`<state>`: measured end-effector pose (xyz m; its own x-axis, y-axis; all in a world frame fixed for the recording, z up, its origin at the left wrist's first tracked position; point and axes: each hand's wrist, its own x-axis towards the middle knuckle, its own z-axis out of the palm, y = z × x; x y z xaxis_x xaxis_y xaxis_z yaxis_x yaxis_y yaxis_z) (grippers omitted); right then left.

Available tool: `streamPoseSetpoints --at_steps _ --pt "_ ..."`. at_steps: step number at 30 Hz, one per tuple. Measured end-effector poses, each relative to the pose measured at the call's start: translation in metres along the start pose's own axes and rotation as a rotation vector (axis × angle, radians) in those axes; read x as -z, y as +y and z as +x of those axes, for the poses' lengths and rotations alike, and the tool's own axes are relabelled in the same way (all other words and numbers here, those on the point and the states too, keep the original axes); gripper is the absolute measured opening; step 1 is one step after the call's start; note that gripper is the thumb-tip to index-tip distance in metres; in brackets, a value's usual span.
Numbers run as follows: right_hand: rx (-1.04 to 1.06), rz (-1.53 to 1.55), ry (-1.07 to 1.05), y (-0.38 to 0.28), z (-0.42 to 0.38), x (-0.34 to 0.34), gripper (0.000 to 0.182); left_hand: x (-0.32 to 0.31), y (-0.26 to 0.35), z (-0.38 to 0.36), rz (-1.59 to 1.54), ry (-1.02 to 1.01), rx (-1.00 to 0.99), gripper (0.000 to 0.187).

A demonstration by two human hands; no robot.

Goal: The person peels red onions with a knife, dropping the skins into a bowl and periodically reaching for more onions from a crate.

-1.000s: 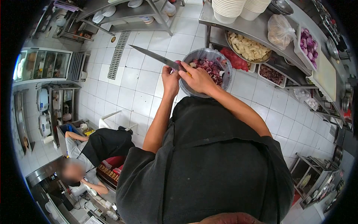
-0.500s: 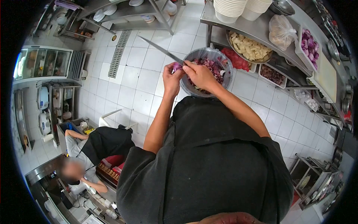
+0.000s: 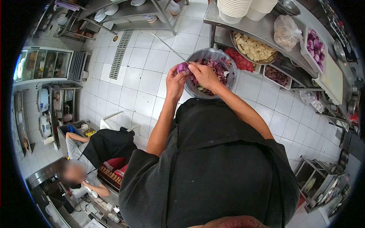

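Observation:
My left hand (image 3: 176, 84) is closed around a purple-red onion (image 3: 183, 68), whose top shows above the fingers. My right hand (image 3: 205, 78) grips a knife (image 3: 169, 47) by its handle, which the fingers hide. The long thin blade points away to the upper left and is seen nearly edge-on. Both hands meet at the onion, over the left rim of a lined bucket (image 3: 234, 74). Inside the bucket lie reddish-purple onion peels (image 3: 217, 68) and scraps.
A metal shelf table (image 3: 262, 26) at right bears stacked white bowls (image 3: 234, 9) and a white basket of onions (image 3: 315, 47). Beneath it sit a pan of pale peeled pieces (image 3: 254, 46) and a tray of dark food (image 3: 277, 76). A co-worker (image 3: 81, 152) is at lower left.
The knife blade has turned from its broad side to nearly edge-on, and its tip has shifted slightly right. More of the onion shows above my left fingers.

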<state>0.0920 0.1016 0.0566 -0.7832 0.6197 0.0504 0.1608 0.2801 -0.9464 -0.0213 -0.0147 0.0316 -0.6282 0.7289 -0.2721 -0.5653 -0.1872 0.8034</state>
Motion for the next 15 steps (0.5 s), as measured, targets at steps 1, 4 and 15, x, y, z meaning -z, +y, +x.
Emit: streamPoseSetpoints --at_steps 1,4,15 --pt "-0.012 0.029 -0.006 -0.001 0.001 -0.001 0.045 -0.001 0.0 0.0 -0.006 -0.002 0.002 0.039" --pt "-0.103 0.081 -0.04 -0.002 0.003 0.002 0.046 -0.001 -0.001 -0.001 -0.017 -0.006 -0.004 0.042" --pt "-0.455 0.354 -0.103 -0.001 0.007 0.027 0.041 0.011 0.004 -0.003 -0.204 -0.078 0.096 0.047"
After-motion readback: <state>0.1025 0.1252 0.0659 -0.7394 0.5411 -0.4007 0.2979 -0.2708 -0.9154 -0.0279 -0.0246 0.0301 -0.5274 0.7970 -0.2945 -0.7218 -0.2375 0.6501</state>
